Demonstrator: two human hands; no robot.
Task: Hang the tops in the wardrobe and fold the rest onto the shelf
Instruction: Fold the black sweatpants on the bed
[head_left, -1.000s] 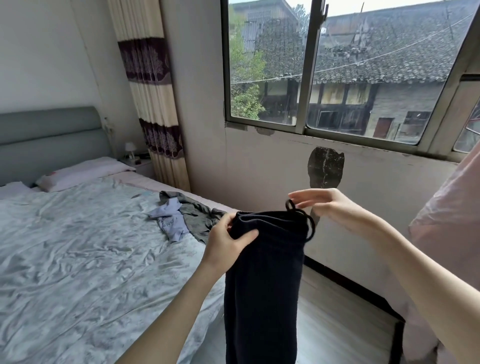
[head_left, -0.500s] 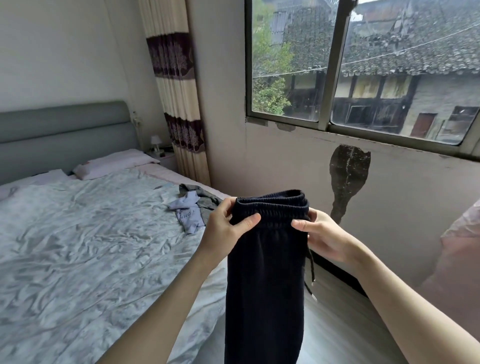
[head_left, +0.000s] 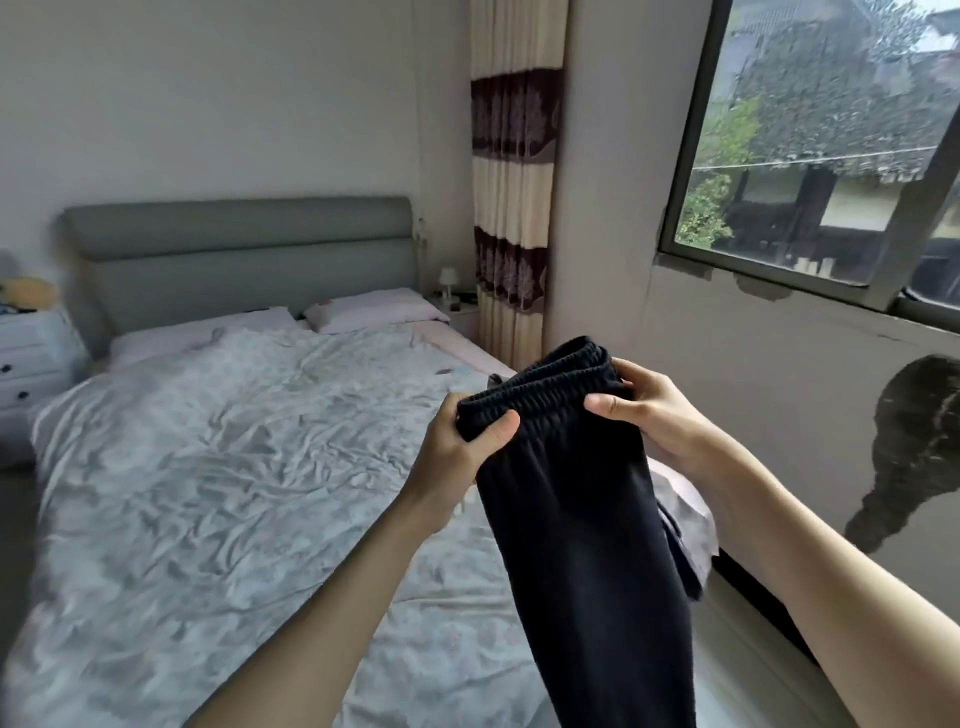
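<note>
A bed with a rumpled cover is shown beneath dark trousers, held hanging over its right edge. The elastic waistband is gripped by the left hand and the right hand.

My trousers: plain black.
Bedsheet: pale grey, faint floral.
Headboard: grey.
Curtain: cream, dark purple patterned bands.
Pillows: pale pink.

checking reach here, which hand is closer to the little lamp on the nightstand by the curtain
Left. The left hand, gripping the dark trousers at the waistband, sits almost below the lamp; the right hand grips the waistband's other end, farther toward the window.
</note>
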